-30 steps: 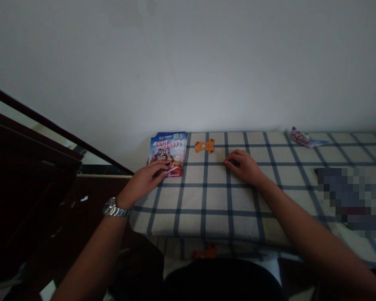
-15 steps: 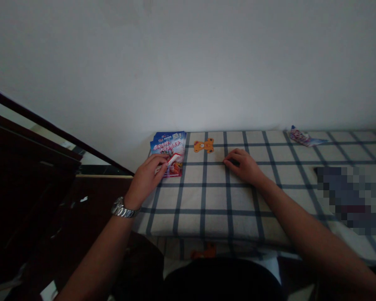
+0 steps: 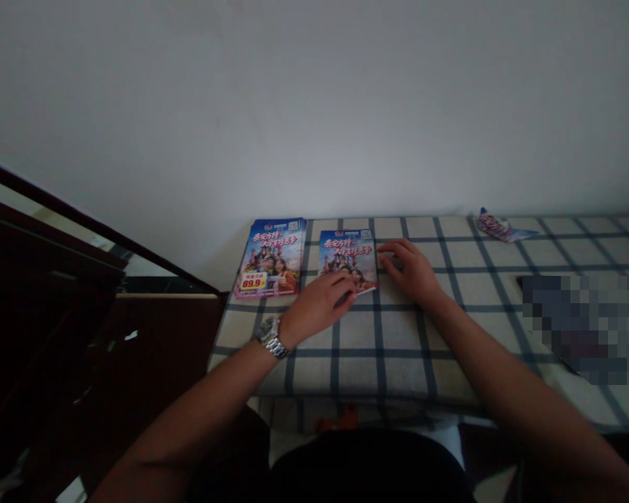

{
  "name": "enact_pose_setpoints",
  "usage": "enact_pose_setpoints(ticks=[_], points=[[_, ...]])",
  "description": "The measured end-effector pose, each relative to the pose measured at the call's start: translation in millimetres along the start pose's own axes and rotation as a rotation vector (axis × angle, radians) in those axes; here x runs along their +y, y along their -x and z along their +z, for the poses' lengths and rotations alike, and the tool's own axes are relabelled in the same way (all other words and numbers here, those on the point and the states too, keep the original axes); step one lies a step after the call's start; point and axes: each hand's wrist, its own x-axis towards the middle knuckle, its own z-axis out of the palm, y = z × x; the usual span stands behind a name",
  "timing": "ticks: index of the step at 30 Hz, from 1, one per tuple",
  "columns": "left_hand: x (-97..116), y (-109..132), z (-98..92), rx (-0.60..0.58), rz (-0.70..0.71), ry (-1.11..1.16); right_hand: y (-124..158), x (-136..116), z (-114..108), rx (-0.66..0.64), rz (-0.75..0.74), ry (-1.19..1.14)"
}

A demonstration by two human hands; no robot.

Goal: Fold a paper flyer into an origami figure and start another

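Note:
A printed flyer [image 3: 346, 250], blue at the top with red and white lettering, lies on the checked cloth [image 3: 398, 349] in front of me. My left hand [image 3: 322, 302], with a metal watch [image 3: 271, 337] on its wrist, grips the flyer's lower edge, its thumb below and fingers over the print. That lower edge looks slightly raised. My right hand [image 3: 409, 269] rests just right of the flyer, holding nothing, its thumb and fingers apart. Left of the flyer sits a stack of matching flyers [image 3: 270, 258], a little fanned at its edges.
Against the wall [image 3: 388, 112], a folded piece of printed paper [image 3: 503, 227] lies at the back right. A dark, blurred-out flat object [image 3: 560, 321] is at the right. A dark wooden panel [image 3: 42, 279] stands to the left.
My left hand has moved right from the stack, bringing one flyer over the orange bear print, now covered. My right hand remains in about the same place.

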Motion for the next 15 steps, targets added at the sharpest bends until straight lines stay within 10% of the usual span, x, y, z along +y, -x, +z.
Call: enact_pose_setpoints(ticks=[15], points=[[3,-30,15.5,-0.132,0.071,-0.043,5,14,7,-0.168,-0.045,0.112]])
